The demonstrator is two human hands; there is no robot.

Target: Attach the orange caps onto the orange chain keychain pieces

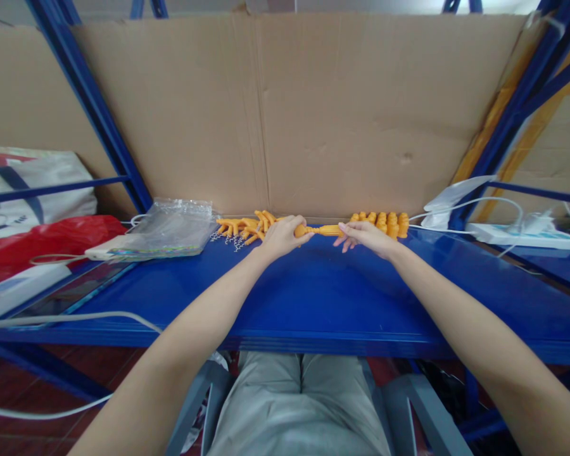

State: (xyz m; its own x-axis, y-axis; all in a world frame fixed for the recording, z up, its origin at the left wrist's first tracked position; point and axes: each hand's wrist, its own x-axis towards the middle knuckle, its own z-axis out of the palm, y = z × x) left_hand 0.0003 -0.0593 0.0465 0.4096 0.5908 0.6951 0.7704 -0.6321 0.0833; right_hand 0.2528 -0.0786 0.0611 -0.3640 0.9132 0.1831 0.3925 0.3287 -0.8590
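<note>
While the orange claw-shaped pieces lie in a blurred heap at the table's back, the left hand clamps its fingers around one end of an orange rod; the right hand pinches the other end, hiding it, beside the orange knobs.

Looks like a small workshop/packing station, not a home. Blue steel rack shelf under the hands serves as bench, w/ blue uprights either side. Cardboard sheet behind the hands as backing. Power strip far right of the right hand; plastic bags left of the left hand.
</note>
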